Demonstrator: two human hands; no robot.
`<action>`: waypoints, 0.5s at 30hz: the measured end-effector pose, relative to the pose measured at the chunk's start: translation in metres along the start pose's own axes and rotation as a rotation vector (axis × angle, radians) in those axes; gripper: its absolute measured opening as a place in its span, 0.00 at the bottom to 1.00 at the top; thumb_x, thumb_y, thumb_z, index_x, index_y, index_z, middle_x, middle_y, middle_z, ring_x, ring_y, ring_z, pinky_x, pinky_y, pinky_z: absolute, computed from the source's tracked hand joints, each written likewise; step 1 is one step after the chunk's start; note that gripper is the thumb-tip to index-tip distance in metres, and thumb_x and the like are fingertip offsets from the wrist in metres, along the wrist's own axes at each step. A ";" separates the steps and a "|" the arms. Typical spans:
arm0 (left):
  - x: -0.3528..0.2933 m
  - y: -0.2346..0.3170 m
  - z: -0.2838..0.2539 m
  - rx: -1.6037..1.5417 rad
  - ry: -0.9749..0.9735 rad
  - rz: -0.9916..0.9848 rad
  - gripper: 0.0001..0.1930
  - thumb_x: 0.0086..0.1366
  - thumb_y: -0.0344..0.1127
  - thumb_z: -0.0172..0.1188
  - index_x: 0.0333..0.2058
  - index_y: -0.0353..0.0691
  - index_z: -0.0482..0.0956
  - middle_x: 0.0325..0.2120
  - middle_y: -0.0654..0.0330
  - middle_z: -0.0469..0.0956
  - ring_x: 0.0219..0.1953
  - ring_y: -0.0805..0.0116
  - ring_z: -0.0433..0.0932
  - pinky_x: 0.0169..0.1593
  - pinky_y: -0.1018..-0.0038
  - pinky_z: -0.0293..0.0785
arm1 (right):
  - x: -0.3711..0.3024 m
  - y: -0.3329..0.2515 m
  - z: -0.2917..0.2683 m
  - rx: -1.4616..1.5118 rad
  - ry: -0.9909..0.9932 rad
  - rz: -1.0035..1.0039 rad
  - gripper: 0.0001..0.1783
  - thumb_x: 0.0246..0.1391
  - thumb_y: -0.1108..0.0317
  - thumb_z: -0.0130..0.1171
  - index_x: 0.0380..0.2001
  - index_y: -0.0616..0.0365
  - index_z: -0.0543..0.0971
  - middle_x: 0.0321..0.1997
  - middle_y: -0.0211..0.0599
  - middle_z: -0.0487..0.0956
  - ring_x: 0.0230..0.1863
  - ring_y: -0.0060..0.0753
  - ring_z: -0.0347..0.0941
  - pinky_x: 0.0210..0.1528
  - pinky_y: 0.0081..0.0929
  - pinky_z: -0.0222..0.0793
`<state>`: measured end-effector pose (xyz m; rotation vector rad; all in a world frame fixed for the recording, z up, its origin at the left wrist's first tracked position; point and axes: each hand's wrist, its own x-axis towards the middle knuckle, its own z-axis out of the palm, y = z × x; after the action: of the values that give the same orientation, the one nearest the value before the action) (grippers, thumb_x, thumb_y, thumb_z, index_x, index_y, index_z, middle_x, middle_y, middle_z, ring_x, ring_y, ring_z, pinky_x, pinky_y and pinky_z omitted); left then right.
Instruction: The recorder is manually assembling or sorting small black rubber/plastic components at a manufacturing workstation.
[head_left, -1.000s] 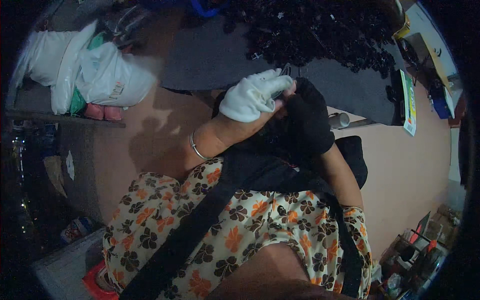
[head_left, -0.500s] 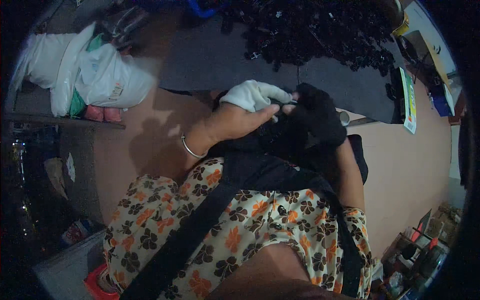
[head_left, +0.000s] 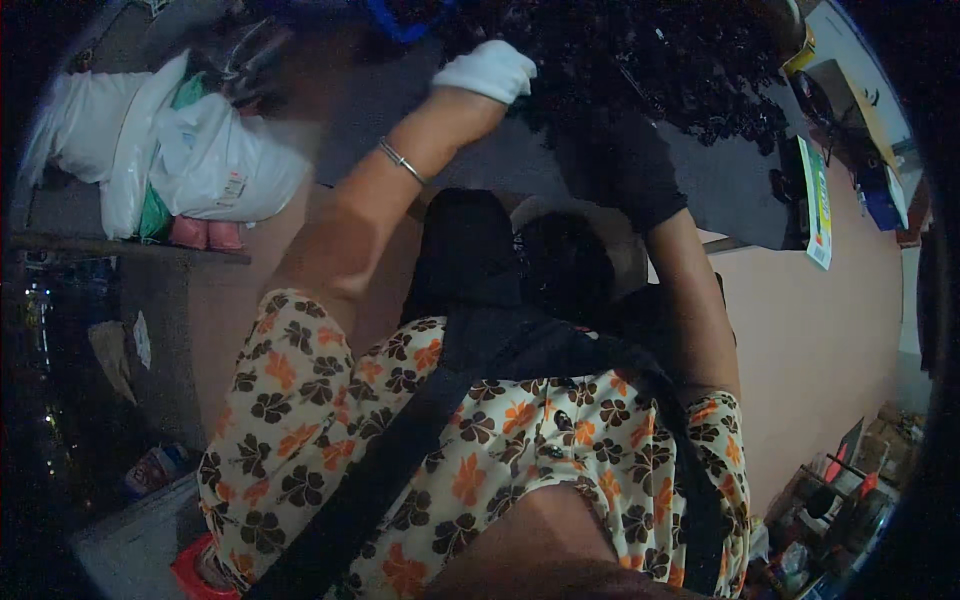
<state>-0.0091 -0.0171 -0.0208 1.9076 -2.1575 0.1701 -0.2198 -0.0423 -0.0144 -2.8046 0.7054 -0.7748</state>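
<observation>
My left hand (head_left: 487, 72), in a white glove, reaches out over the dark table (head_left: 390, 140) to the near left edge of a heap of small black parts (head_left: 650, 70). Its fingers point away from me, so their grip is hidden. A black glove covers my right hand (head_left: 620, 170), which is above the table's near edge, just short of the heap. Against the dark surface its fingers blur, and anything in them cannot be made out. Below the hands, over my lap, lies dark cloth with a dark round shape (head_left: 565, 265) that I cannot identify.
White plastic sacks (head_left: 225, 160) with green and pink bags sit on a shelf at the left. A blue object (head_left: 400, 20) lies at the far edge. A green and white printed packet (head_left: 815, 205) hangs by the table's right end. Mixed items (head_left: 820, 520) crowd the lower right.
My hands were together over my lap, holding something small and dark between them. Now they are apart; the left has moved far forward to the heap, the right a little forward.
</observation>
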 end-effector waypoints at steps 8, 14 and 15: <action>-0.039 -0.008 -0.005 -1.250 0.253 -0.295 0.13 0.58 0.28 0.51 0.42 0.35 0.73 0.30 0.55 0.77 0.32 0.68 0.78 0.34 0.75 0.74 | -0.022 0.018 0.007 0.470 0.241 0.240 0.17 0.39 0.67 0.62 0.37 0.55 0.76 0.29 0.35 0.77 0.34 0.30 0.73 0.36 0.26 0.68; -0.059 0.020 -0.018 -1.520 0.154 -0.258 0.16 0.58 0.26 0.52 0.46 0.30 0.69 0.33 0.52 0.76 0.31 0.70 0.77 0.33 0.79 0.75 | -0.015 -0.010 -0.013 0.831 0.123 0.498 0.11 0.50 0.65 0.55 0.36 0.58 0.76 0.26 0.27 0.75 0.31 0.20 0.70 0.34 0.19 0.67; -0.061 0.023 -0.019 -1.329 0.135 -0.190 0.15 0.57 0.25 0.53 0.45 0.30 0.70 0.35 0.52 0.76 0.31 0.71 0.77 0.33 0.79 0.75 | -0.014 -0.016 -0.017 0.943 0.061 0.617 0.11 0.52 0.64 0.53 0.35 0.59 0.77 0.25 0.27 0.74 0.30 0.19 0.70 0.33 0.19 0.66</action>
<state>-0.0235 0.0489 -0.0165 1.1687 -1.2978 -0.8997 -0.2326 -0.0215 -0.0018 -1.6119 0.8489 -0.7778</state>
